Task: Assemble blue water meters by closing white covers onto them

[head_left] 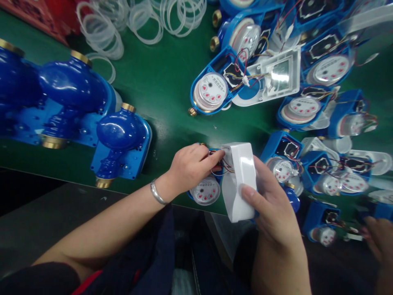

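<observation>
My right hand (270,200) is wrapped round a white plastic meter cover (241,180), holding it on edge at the front of the green table. My left hand (192,166), with a silver bracelet on the wrist, has its fingers pinched at the thin red and black wires (225,166) running between the cover and the blue water meter (206,190) under it. The meter's white dial with small red pointers shows just below my left hand.
Three closed blue meter bodies (121,143) with brass ends lie at the left. Several open meters (211,90) with dials and loose wires crowd the right. Clear rubber rings (144,18) are heaped at the back. Another person's hand (379,241) shows at the lower right.
</observation>
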Demonstrator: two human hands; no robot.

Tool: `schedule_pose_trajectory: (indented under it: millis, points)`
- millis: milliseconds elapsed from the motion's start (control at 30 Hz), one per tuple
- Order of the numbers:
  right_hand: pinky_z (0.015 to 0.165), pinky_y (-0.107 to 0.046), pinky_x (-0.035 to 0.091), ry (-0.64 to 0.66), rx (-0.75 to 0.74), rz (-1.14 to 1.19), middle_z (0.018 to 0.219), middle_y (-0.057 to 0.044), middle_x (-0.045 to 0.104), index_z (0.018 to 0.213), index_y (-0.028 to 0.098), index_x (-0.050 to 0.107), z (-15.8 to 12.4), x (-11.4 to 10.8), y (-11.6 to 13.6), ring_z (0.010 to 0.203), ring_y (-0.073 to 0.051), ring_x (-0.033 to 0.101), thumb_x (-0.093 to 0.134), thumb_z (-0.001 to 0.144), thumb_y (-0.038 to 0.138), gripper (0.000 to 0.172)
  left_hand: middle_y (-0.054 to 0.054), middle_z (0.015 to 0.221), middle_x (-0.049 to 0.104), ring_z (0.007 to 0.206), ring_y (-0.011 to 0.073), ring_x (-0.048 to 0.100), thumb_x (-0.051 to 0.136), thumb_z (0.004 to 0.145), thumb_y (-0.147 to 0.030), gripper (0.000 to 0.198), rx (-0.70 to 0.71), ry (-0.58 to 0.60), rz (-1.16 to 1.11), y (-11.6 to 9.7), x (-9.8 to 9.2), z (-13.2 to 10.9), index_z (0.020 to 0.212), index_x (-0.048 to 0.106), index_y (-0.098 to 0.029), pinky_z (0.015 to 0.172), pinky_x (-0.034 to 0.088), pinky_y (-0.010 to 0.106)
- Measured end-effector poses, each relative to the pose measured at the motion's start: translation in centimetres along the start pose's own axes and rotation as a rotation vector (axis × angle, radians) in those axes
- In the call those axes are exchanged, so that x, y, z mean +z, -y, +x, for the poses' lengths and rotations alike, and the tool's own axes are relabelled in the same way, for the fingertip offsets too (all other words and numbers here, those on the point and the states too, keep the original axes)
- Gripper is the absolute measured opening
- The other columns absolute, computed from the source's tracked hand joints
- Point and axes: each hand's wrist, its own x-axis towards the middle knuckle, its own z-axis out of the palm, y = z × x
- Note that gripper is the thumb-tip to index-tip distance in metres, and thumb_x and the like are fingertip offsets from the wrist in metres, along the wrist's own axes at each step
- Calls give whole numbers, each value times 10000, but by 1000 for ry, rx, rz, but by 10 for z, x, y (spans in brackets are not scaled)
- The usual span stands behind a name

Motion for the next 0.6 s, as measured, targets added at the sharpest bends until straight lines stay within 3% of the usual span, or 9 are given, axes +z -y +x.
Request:
schedule_pose_trajectory:
  millis: [167, 400, 600]
  points:
    - [932, -425, 413, -13, -41, -19, 1240, -34, 517, 1229, 286, 448, -5, -1, -12, 1111, -235, 492, 646, 720, 317, 547, 21, 684, 496, 707, 141, 463, 548, 771, -404, 214, -104, -126, -170, 1, 4, 4, 733, 678, -239, 658, 393, 302]
    - [1015, -517, 289, 3, -44, -220, 1363, -55, 373, 1289, 310, 371, -13, -1, -22, 1232, -269, 362, 626, 741, 328, 604, 45, 806, 563, 758, 124, 552, 644, 705, -311, 160, -298, -18, -597, 11, 9, 6, 705, 687, -157, 664, 471, 263]
    - [1029, -513, 279, -51, -106, -482, 1385, -64, 314, 1286, 283, 382, -18, 15, -14, 1275, -277, 285, 596, 749, 349, 582, 33, 772, 586, 720, 109, 568, 626, 710, -205, 97, -375, -51, -633, 10, 11, 7, 646, 672, -148, 640, 474, 236]
